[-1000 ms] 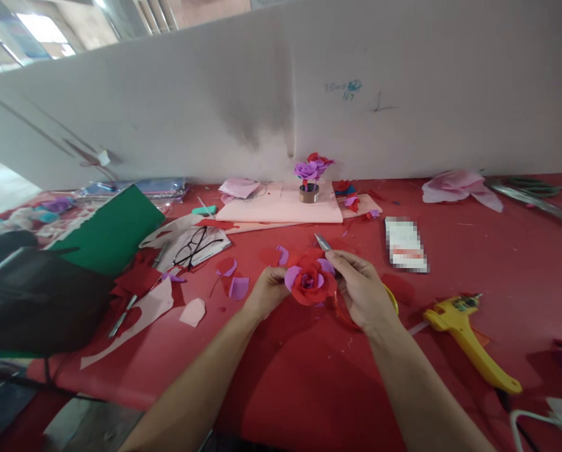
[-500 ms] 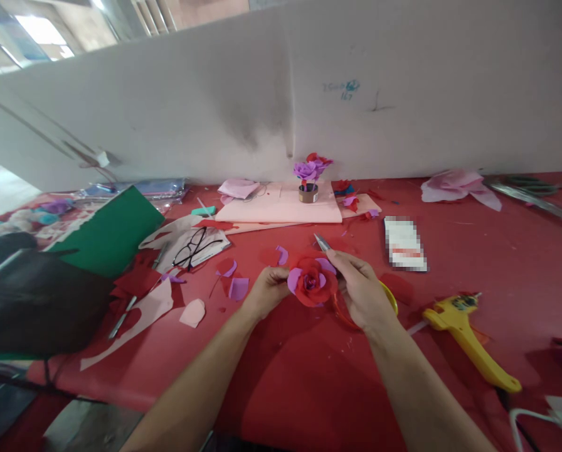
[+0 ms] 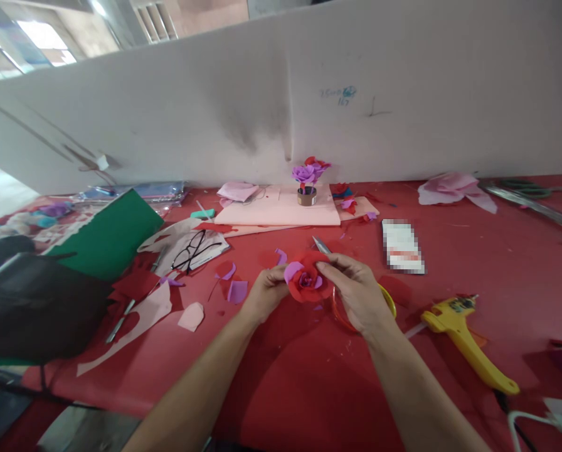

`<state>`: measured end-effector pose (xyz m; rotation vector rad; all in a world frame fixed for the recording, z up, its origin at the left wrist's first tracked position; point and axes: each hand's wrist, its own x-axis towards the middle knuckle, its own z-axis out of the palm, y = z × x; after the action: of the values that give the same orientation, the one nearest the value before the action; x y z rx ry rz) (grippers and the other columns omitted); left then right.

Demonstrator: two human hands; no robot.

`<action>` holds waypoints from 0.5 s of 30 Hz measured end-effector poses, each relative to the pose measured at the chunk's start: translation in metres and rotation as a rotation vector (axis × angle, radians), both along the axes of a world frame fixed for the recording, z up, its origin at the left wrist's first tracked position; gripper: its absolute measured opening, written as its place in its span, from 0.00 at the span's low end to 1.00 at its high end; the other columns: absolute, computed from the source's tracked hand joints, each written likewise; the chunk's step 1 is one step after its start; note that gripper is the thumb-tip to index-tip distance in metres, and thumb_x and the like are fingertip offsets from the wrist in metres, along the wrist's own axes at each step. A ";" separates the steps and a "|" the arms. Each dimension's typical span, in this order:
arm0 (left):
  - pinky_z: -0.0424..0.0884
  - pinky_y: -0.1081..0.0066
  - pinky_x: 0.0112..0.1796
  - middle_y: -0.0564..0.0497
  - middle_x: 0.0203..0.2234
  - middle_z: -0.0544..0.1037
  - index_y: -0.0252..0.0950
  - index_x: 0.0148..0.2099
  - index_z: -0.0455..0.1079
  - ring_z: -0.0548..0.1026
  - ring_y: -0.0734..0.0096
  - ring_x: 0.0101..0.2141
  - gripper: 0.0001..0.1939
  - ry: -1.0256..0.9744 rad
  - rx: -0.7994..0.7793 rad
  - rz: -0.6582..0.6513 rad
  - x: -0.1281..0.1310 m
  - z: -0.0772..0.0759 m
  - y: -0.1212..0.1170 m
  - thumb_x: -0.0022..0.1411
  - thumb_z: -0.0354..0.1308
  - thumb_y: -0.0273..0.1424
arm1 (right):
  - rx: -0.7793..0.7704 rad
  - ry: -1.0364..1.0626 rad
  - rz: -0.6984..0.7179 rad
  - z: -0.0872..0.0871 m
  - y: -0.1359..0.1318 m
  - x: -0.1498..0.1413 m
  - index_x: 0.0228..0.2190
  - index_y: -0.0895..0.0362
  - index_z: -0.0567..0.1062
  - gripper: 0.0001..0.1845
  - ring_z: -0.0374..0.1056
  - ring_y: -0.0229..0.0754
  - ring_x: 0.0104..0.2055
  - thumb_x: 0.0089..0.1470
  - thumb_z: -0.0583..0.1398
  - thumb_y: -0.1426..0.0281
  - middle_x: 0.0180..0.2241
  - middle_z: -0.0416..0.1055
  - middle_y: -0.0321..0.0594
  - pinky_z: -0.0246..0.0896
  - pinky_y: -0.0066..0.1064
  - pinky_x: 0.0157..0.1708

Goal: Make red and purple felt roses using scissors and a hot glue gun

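A handmade red and purple flower point(image 3: 306, 281), with rolled petals, is between my two hands above the red table. My left hand point(image 3: 268, 294) is closed on its left side, gripping it from beneath. Thumb and fingers of my right hand point(image 3: 351, 285) pinch a red petal at the flower's right edge. A pointed silver blade point(image 3: 320, 245) sticks out just beyond the right fingers, and an orange loop point(image 3: 341, 311) and a yellow curved rim point(image 3: 389, 300) show around that hand. Whether these belong together is hidden by the hand.
Purple scraps point(image 3: 238, 291) lie left of my hands, with eyeglasses point(image 3: 195, 252) farther left. A yellow glue gun point(image 3: 469, 345) lies at right, near a blurred white rectangle point(image 3: 402, 246). A small flower pot point(image 3: 307, 198) stands on pink sheets point(image 3: 276, 216) before the white wall.
My right fingers have shifted left and onto the flower's red petal. The flower has turned and tilted slightly. The view has moved a little.
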<state>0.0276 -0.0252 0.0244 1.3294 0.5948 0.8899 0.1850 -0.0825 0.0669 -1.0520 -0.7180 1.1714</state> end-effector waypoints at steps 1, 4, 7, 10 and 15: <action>0.70 0.66 0.44 0.48 0.33 0.80 0.38 0.34 0.80 0.75 0.64 0.38 0.10 -0.005 0.003 0.012 0.000 -0.001 0.000 0.48 0.68 0.35 | 0.001 0.004 -0.007 0.000 0.000 0.000 0.28 0.52 0.81 0.08 0.69 0.36 0.30 0.41 0.69 0.65 0.28 0.77 0.34 0.63 0.29 0.36; 0.70 0.68 0.43 0.48 0.34 0.79 0.38 0.31 0.80 0.74 0.66 0.38 0.07 -0.016 0.000 0.072 0.000 -0.005 0.002 0.47 0.69 0.34 | -0.015 0.026 -0.087 -0.001 -0.001 0.002 0.28 0.51 0.81 0.07 0.69 0.36 0.30 0.43 0.68 0.64 0.28 0.77 0.33 0.62 0.27 0.34; 0.69 0.67 0.45 0.48 0.36 0.79 0.38 0.32 0.80 0.74 0.64 0.41 0.07 -0.058 -0.030 0.138 0.000 -0.009 0.006 0.47 0.69 0.33 | -0.054 0.067 -0.179 -0.001 -0.001 0.006 0.27 0.53 0.81 0.09 0.68 0.35 0.29 0.44 0.67 0.61 0.28 0.77 0.35 0.61 0.26 0.31; 0.68 0.66 0.46 0.48 0.34 0.79 0.38 0.35 0.80 0.74 0.63 0.42 0.09 -0.097 -0.046 0.213 -0.002 -0.013 0.012 0.48 0.68 0.32 | -0.084 0.111 -0.232 -0.002 0.000 0.009 0.26 0.54 0.80 0.09 0.67 0.34 0.27 0.42 0.68 0.62 0.27 0.77 0.37 0.61 0.24 0.29; 0.70 0.65 0.44 0.48 0.28 0.79 0.36 0.33 0.80 0.75 0.63 0.39 0.09 -0.164 -0.025 0.289 -0.006 -0.018 0.024 0.47 0.68 0.32 | -0.141 0.125 -0.211 -0.006 0.002 0.007 0.24 0.55 0.80 0.09 0.67 0.33 0.27 0.38 0.69 0.65 0.26 0.76 0.37 0.61 0.22 0.27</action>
<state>0.0220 -0.0016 0.0069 1.1515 0.6773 1.2102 0.1916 -0.0807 0.0610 -1.1318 -0.4203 1.1053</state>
